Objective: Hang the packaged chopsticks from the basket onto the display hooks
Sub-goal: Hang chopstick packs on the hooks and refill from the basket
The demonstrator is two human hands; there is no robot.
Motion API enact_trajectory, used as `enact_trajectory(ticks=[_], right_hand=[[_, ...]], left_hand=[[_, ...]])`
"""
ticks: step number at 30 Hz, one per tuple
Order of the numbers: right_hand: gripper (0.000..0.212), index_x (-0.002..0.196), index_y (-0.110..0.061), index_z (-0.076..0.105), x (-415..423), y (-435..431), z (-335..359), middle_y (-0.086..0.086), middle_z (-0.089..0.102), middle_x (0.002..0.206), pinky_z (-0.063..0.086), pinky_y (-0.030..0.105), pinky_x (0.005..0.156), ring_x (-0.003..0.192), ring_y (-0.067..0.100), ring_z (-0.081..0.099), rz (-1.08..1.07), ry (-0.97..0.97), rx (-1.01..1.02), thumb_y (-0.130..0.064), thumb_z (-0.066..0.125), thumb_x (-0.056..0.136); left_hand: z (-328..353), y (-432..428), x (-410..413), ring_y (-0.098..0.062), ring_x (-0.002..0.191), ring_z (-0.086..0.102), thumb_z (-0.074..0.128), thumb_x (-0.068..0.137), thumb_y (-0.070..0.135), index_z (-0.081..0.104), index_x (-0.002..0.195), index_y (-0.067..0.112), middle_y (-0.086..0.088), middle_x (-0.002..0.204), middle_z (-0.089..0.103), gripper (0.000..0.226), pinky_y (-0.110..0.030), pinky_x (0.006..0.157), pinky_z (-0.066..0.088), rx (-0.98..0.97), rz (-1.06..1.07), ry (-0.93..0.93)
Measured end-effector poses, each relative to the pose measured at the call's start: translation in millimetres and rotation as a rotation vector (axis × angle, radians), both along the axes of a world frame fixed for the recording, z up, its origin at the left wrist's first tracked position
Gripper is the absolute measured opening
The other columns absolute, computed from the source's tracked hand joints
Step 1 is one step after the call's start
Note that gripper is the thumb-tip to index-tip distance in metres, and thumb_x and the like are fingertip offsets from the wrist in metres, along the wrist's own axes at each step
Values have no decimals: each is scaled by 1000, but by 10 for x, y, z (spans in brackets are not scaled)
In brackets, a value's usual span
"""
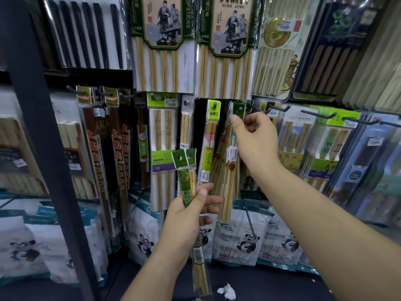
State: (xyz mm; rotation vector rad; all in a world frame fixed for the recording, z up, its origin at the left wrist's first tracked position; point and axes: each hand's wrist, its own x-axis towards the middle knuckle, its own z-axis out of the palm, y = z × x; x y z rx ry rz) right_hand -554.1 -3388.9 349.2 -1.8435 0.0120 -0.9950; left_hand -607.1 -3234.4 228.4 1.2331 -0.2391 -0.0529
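The left hand [191, 216] sits just below the middle of the view, its forearm rising from six o'clock and its palm turned toward three; fingers and thumb curl round two green chopstick packs [186, 181] held upright, their punched headers pointing to twelve o'clock and their clear tails running down past the wrist toward six. The right hand [255, 137] reaches in from five o'clock on a long, outstretched forearm, with the wrist bent so the fingertips point to nine; thumb and forefinger pinch the green header of another pack [231, 154] at a display hook [240, 109], whose end shows through the header's hole; the remaining fingers are loosely curled. That pack hangs slightly tilted toward seven o'clock, at one o'clock of the left hand's packs; bare hooks [280, 109] jut out at three o'clock of the right hand; panda-printed bags [245, 240] stand along the bottom.
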Motion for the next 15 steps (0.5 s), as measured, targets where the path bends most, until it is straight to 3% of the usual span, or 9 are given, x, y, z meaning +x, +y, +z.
enact_trajectory(ticks=[6, 10, 13, 15], right_hand=[[31, 81, -22, 58, 89, -30, -30, -11, 52, 70, 37, 13, 57, 58, -3, 48, 6, 44, 99, -48, 70, 92], [38, 85, -19, 56, 48, -34, -53, -8, 53, 75, 39, 21, 61, 66, 5, 50, -8, 75, 118, -54, 70, 90], [38, 82, -19, 52, -120, 17, -106, -9, 49, 72, 40, 16, 56, 59, -1, 47, -17, 63, 100, -52, 71, 89], [34, 78, -19, 57, -251, 95, -167, -11, 53, 66, 43, 19, 59, 56, -4, 49, 57, 106, 13, -48, 69, 92]], left_hand=[[8, -3, -7, -13, 71, 69, 51, 107, 23, 71, 118, 18, -8, 89, 79, 23, -23, 62, 56, -1, -2, -13], [-10, -4, 1, -12, 57, 55, 53, 107, 26, 73, 117, 22, -4, 74, 69, 23, -23, 56, 50, 33, 20, -54], [6, -3, -9, -10, 52, 44, 60, 100, 41, 72, 112, 28, 0, 69, 59, 22, -24, 49, 41, 8, -17, -54], [26, -6, -26, -9, 50, 40, 67, 89, 55, 69, 97, 29, 2, 69, 55, 27, -22, 45, 35, -15, -54, -51]])
